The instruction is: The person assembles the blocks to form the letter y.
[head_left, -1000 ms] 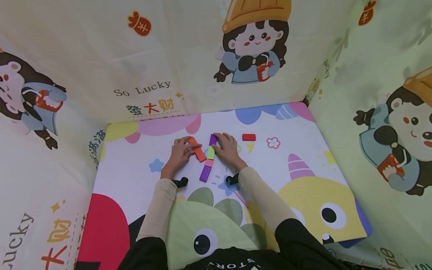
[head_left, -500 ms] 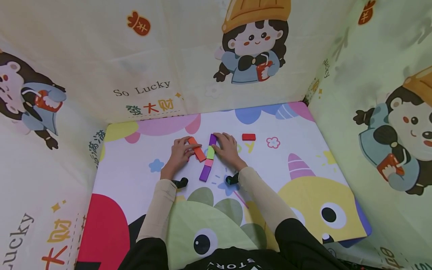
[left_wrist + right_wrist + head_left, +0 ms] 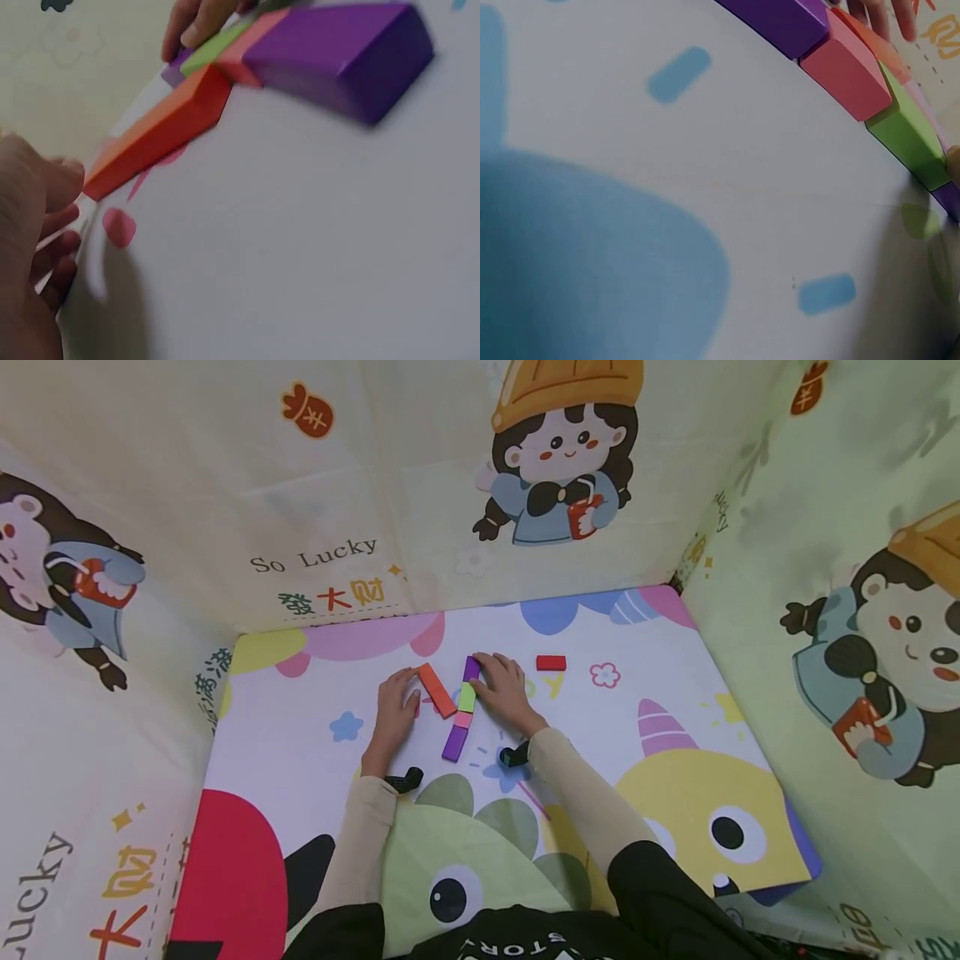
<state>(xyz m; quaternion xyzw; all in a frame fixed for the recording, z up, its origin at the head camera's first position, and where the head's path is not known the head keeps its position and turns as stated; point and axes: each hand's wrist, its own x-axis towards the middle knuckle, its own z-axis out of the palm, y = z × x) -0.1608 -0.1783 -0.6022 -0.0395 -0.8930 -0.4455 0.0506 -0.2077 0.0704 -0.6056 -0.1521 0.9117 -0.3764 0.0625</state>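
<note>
A row of blocks lies on the printed mat: a far purple block (image 3: 471,668), a light green block (image 3: 467,697), a small pink block (image 3: 462,720) and a near purple block (image 3: 454,744). Slanting in from the left, an orange block (image 3: 437,691) meets the row by the pink and green blocks. My left hand (image 3: 393,710) is beside its far end, holding nothing, thumb near that end in the left wrist view. On the row's other side, my right hand (image 3: 506,689) touches the far purple block with its fingertips and the green block with its thumb.
A lone red block (image 3: 551,663) lies to the right of my right hand. The mat (image 3: 285,727) carries cartoon prints and backs onto a patterned cloth wall (image 3: 420,510), with more cloth at both sides. Dark wrist cameras sit under both wrists.
My left hand has let go of the orange block and drawn back slightly to the left. The blocks and my right hand stay in place.
</note>
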